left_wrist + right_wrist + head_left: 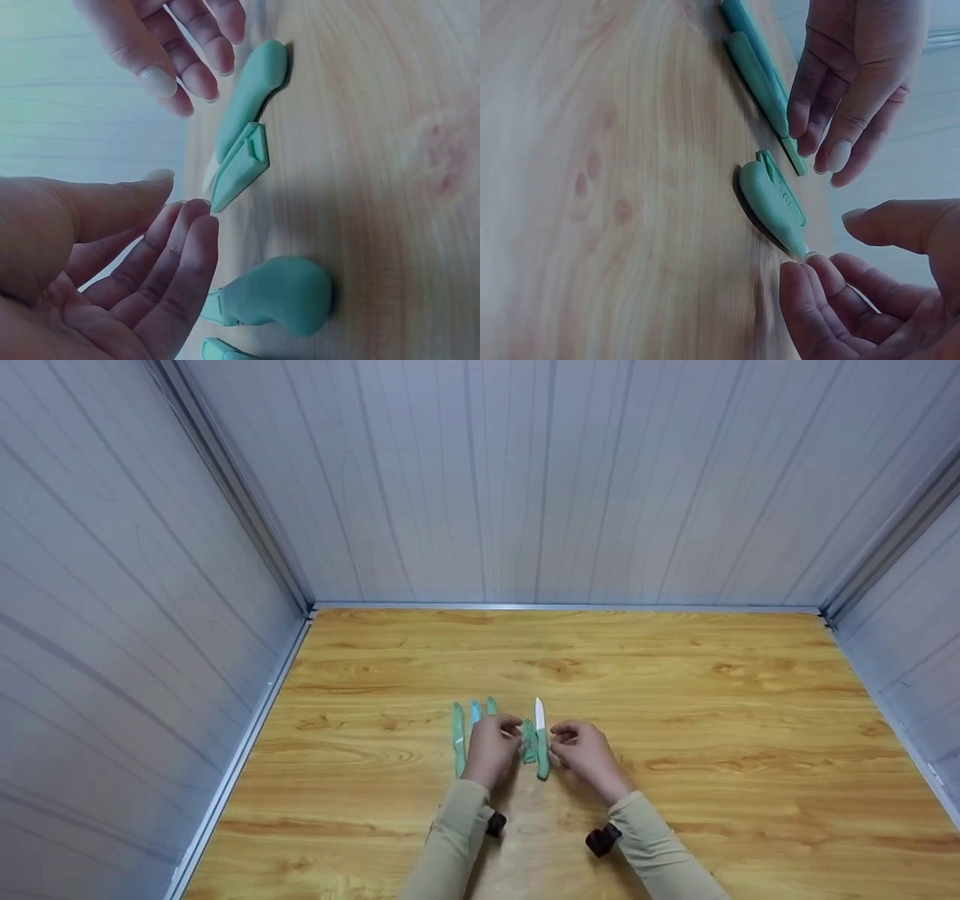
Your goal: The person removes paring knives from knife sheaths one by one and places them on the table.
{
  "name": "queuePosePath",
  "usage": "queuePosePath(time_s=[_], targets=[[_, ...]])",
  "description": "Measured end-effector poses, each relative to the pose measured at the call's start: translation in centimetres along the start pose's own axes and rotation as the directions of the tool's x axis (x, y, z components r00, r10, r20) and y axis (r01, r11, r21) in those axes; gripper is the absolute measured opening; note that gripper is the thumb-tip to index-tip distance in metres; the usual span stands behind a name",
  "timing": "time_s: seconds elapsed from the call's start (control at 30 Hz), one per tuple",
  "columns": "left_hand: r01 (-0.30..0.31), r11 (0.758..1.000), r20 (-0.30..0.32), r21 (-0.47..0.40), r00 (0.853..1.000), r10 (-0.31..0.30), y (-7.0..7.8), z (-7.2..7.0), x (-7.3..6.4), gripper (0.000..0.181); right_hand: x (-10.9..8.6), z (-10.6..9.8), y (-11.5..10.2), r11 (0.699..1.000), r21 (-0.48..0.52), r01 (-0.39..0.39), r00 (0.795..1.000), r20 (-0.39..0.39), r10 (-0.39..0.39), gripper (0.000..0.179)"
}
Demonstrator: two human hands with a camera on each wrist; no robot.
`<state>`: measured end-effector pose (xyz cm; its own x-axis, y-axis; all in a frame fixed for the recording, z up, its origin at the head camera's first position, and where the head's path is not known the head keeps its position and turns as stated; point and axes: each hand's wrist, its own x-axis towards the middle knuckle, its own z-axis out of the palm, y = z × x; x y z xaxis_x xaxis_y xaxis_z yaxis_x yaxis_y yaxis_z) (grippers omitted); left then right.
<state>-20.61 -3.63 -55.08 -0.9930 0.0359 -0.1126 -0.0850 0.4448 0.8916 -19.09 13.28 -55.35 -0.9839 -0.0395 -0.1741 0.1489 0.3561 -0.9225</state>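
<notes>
A paring knife [541, 750] with a green handle and a bare white blade lies on the table between the hands. Just left of it is a loose green blade sheath [529, 742]. My left hand [495, 746] hovers at the sheath's left side, thumb and fingers apart and loosely bent, holding nothing. On the knife's right, my right hand [589, 754] is likewise relaxed, its fingertips close to the knife. Both hands appear in the left wrist view, where the knife's handle [255, 90] and the sheath [241, 169] lie side by side.
Left of the left hand, a green sheathed knife [459, 735], a blue sheath [475, 711] and another green sheath [491, 705] lie in a row, partly hidden by that hand. Pale panel walls [480, 480] border the wooden table [712, 697].
</notes>
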Motion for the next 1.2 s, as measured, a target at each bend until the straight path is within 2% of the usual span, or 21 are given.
queuePosePath(time_s=[0.17, 0.4, 0.7, 0.83, 0.97, 1.07, 1.2], targets=[[-0.050, 0.999, 0.003, -0.008, 0.999, 0.050, 0.0, -0.2, -0.7, 0.024, -0.4, 0.1, 0.1, 0.999, -0.025, 0.034, 0.999, -0.005, -0.034, 0.023], [-0.083, 0.996, 0.006, -0.018, 0.997, 0.083, 0.4, -0.5, -1.5, 0.022, -1.1, 0.0, 0.1, 0.990, -0.102, 0.097, 0.995, -0.021, -0.100, 0.023], [-0.116, 0.993, -0.002, 0.005, 0.993, 0.116, 1.0, -0.9, -2.2, 0.027, -2.0, 0.0, -0.2, 0.965, -0.199, 0.174, 0.983, -0.024, -0.182, 0.033], [-0.123, 0.991, -0.006, 0.047, 0.992, 0.124, 1.0, -1.4, -2.5, 0.029, -2.4, 0.3, -0.4, 0.942, -0.229, 0.245, 0.968, 0.001, -0.252, 0.035], [-0.169, 0.979, -0.022, 0.111, 0.985, 0.173, 0.7, -2.0, -2.4, 0.031, -2.8, 0.7, -0.5, 0.905, -0.259, 0.338, 0.940, 0.035, -0.340, 0.038], [-0.193, 0.968, -0.020, 0.161, 0.980, 0.199, 0.5, -2.4, -2.3, 0.035, -3.2, 1.0, -0.7, 0.881, -0.275, 0.384, 0.922, 0.066, -0.381, 0.041], [-0.199, 0.960, 0.001, 0.198, 0.979, 0.203, 0.1, -2.7, -2.1, 0.040, -3.6, 1.4, -1.2, 0.863, -0.298, 0.408, 0.913, 0.108, -0.394, 0.042]])
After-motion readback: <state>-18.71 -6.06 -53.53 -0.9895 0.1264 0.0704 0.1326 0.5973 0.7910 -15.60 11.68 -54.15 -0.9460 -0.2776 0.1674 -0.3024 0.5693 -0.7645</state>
